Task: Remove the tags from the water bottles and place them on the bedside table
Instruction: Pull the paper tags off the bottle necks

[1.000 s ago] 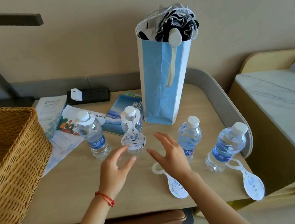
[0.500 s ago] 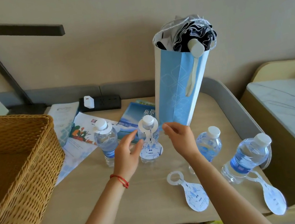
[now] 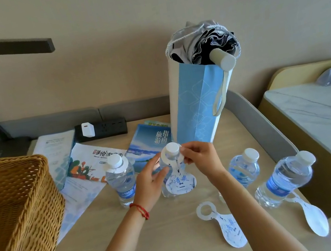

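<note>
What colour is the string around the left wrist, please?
Red, clearest in the head view: string.

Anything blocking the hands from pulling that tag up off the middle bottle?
Nothing visible does. The left hand steadies the bottle, the right hand pinches the tag by its collar, and above the cap is open space.

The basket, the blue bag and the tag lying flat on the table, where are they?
basket (image 3: 15, 209): head view, woven front wall.
blue bag (image 3: 197, 106): head view, blue front panel.
tag lying flat (image 3: 230, 228): head view, its printed wide end.
</note>
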